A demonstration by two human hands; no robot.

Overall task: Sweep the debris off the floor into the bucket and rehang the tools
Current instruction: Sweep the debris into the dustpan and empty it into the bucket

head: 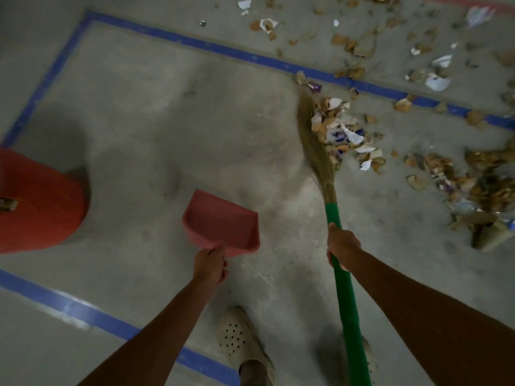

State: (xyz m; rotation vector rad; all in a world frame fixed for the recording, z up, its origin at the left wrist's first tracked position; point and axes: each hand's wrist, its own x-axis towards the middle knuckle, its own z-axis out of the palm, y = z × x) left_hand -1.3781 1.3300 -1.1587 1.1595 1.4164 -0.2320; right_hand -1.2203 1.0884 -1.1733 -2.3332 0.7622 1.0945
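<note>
My left hand point(209, 265) grips the handle of a pink dustpan point(220, 222), held just above the concrete floor with its mouth pointing away from me. My right hand point(342, 247) grips the green handle of a grass broom point(316, 146). The broom's straw head lies against the left side of a pile of debris point(344, 135), made of brown leaf scraps and torn paper. More debris point(479, 188) lies heaped at the right, and scattered bits point(359, 43) spread across the far floor. A red bucket point(36, 201) stands at the left edge.
Blue tape lines point(223, 50) mark a rectangle on the grey floor, and another strip point(111, 321) runs near my feet. My beige perforated shoe point(241, 341) stands between my arms. Open floor lies between the bucket and the dustpan.
</note>
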